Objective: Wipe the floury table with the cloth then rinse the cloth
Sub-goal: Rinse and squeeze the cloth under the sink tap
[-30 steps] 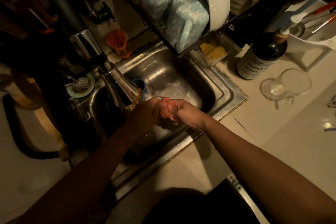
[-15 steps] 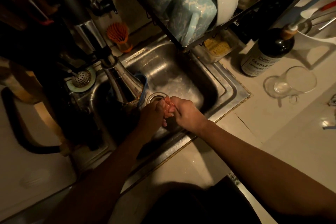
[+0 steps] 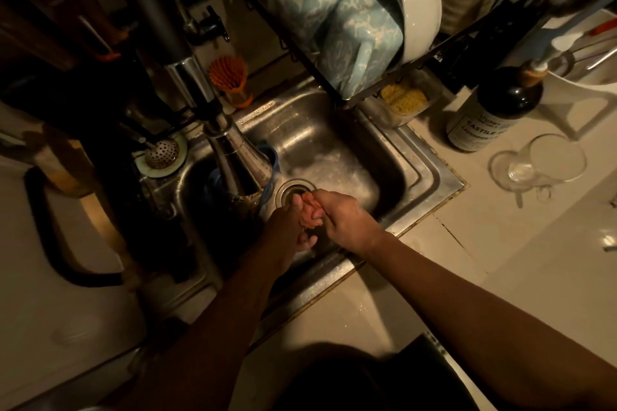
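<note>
Both hands meet over the metal sink (image 3: 334,140), right above the round drain (image 3: 293,192). Squeezed between them is a small pink-orange cloth (image 3: 309,215), all bunched up into a lump. Only a little bit of it peeks out.

The left hand (image 3: 288,227) has a tight grip. Its fingers curl around the left side of the cloth, and the fingertips (image 3: 309,240) poke out below the lump. The right hand (image 3: 344,222) has a tight grip too. It is closed into a fist on the right side of the cloth, with the knuckles up. The two hands touch each other where they hold the cloth. You cannot tell how much cloth is tucked inside each fist.

The shiny tap (image 3: 238,157) hangs just left of the hands. The bottom of the sink looks wet and white near the drain.

A rack with blue-green mugs (image 3: 354,40) and a white bowl (image 3: 414,10) hangs over the back of the sink. An orange brush (image 3: 230,78) stands at the back edge. A little strainer (image 3: 163,152) sits on the left rim.

On the pale counter (image 3: 500,260) to the right stand a dark bottle (image 3: 494,107) with a label and a clear glass mug (image 3: 547,165). They are well apart from the hands.
</note>
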